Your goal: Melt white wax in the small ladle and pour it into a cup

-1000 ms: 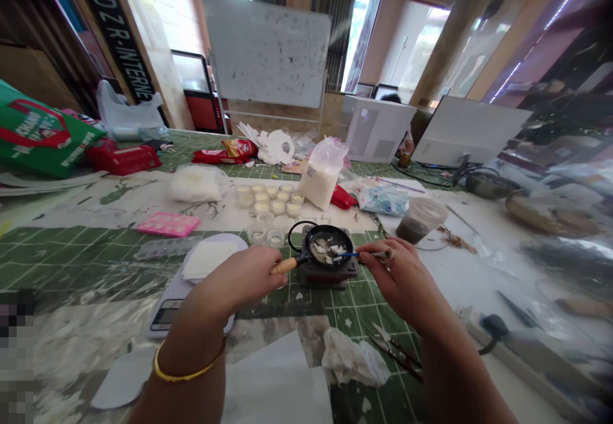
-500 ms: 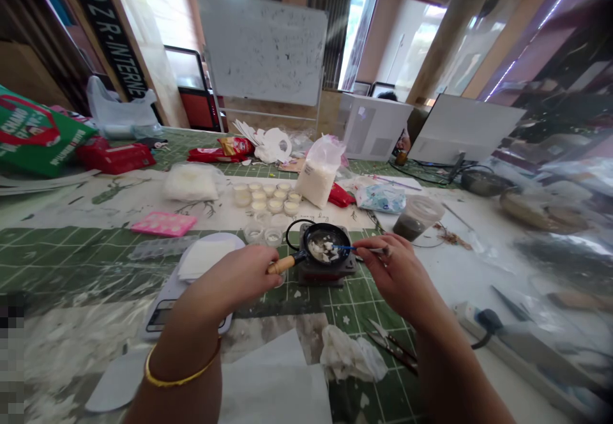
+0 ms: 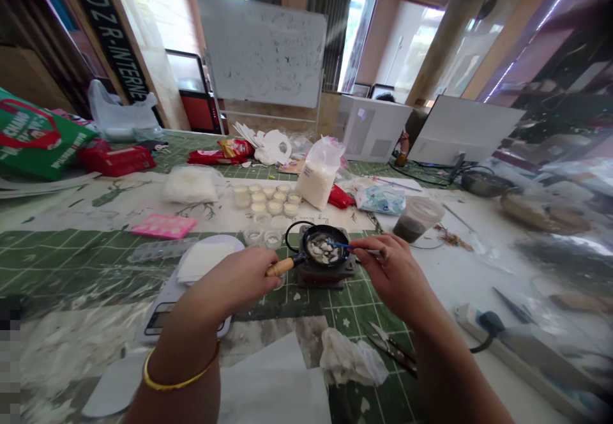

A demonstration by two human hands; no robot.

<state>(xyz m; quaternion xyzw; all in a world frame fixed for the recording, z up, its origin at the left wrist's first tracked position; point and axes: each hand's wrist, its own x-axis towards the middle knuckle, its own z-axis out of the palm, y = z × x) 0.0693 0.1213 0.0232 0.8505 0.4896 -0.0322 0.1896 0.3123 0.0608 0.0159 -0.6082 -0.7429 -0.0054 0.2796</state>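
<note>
A small black frying pan [image 3: 343,259] rests on a little hot plate [image 3: 322,278]. Its wooden handle is wrapped by my left hand [image 3: 253,267], which is closed. White chunks [image 3: 324,251] lie in the pan amid what looks like clear liquid. From the right, my right hand [image 3: 383,257] pinches a thin blue stick [image 3: 341,245] whose tip is among the chunks. A white kitchen scale [image 3: 211,250] with white sheets on it stands beside my left wrist. Behind the pan are several small cups [image 3: 258,207] with pale contents and a few clear cups [image 3: 272,239].
A bag of white granules [image 3: 317,181] stands behind the pan. A pink mould [image 3: 163,225] lies at left, a tub of dark stuff [image 3: 416,218] at right. Scissors [image 3: 393,347] and crumpled tissue [image 3: 352,357] lie in front; a power strip [image 3: 522,341] is at far right.
The blue stick's tip has shifted slightly left and up in the pan, and the white chunks are rearranged and more spread out. My left hand still holds the handle.
</note>
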